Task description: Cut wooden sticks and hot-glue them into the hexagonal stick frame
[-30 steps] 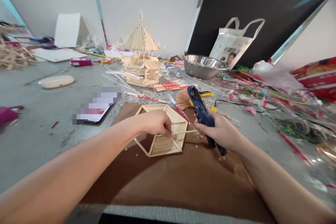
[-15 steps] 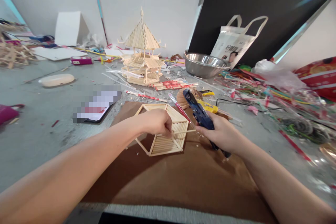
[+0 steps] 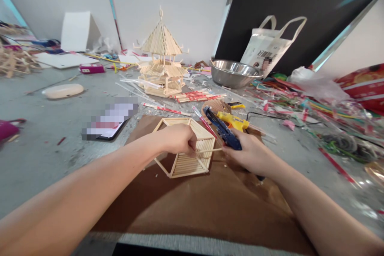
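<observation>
My left hand (image 3: 181,140) is closed in a pinch on a thin wooden stick (image 3: 210,151). It is held over a flat hexagonal frame (image 3: 186,172) of pale sticks, partly filled with parallel rows. My right hand (image 3: 247,148) is wrapped round a dark blue pliers-like tool (image 3: 223,130), whose head points up and to the left. The stick's right end reaches the right thumb and fingertips; whether they touch it I cannot tell. Beneath the frame lies a brown board (image 3: 180,212). Just behind the tool rests a yellow glue gun (image 3: 234,121).
A stick-built pavilion model (image 3: 162,60) stands at the back, with red-marked sticks (image 3: 198,96) before it. A steel bowl (image 3: 235,74) and white bag (image 3: 264,50) are behind right. A phone (image 3: 111,122) lies left; plastic scraps (image 3: 318,116) are heaped right.
The blue tool has tilted and shifted slightly left in my right hand, showing more of the yellow glue gun. My left hand stays in place with the stick.
</observation>
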`<control>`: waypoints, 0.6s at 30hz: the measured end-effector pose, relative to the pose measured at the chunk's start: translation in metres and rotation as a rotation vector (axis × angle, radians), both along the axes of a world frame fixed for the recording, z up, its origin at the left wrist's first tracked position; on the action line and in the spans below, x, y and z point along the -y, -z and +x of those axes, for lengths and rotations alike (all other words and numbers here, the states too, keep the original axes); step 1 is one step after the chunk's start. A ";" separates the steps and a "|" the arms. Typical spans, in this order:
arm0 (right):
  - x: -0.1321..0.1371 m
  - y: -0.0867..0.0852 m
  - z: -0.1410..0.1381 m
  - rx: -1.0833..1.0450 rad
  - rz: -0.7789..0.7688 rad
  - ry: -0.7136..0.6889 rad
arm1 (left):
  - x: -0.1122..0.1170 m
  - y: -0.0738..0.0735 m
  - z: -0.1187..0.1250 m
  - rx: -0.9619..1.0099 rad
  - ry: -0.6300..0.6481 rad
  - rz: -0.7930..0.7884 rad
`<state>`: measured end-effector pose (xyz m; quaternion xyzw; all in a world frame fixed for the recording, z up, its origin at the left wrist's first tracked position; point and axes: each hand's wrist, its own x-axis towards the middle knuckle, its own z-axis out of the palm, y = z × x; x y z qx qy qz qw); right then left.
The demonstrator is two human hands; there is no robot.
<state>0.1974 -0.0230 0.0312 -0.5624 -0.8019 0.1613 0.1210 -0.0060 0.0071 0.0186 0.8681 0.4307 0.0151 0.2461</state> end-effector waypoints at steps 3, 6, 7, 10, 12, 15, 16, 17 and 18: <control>-0.001 0.000 -0.001 -0.019 -0.014 -0.007 | 0.000 0.000 0.000 -0.013 0.000 -0.002; -0.001 0.001 -0.001 -0.034 -0.015 -0.016 | 0.000 -0.002 -0.002 -0.044 -0.004 0.005; -0.001 0.001 -0.001 -0.039 -0.013 -0.019 | 0.000 -0.003 -0.002 -0.054 0.000 -0.005; -0.002 0.002 -0.001 -0.053 -0.005 -0.017 | -0.002 -0.005 -0.004 -0.069 0.024 -0.052; -0.002 0.003 0.000 -0.049 -0.001 -0.008 | -0.003 -0.005 -0.006 -0.069 0.030 -0.069; -0.001 0.003 0.000 -0.035 0.005 -0.003 | -0.004 -0.004 -0.006 -0.059 0.036 -0.082; -0.001 0.003 0.000 -0.033 0.006 -0.005 | -0.004 -0.004 -0.007 -0.055 0.037 -0.084; -0.001 0.003 -0.001 -0.033 0.007 -0.009 | -0.004 -0.004 -0.007 -0.051 0.037 -0.085; -0.001 0.003 -0.001 -0.034 0.006 -0.012 | -0.004 -0.003 -0.007 -0.047 0.035 -0.086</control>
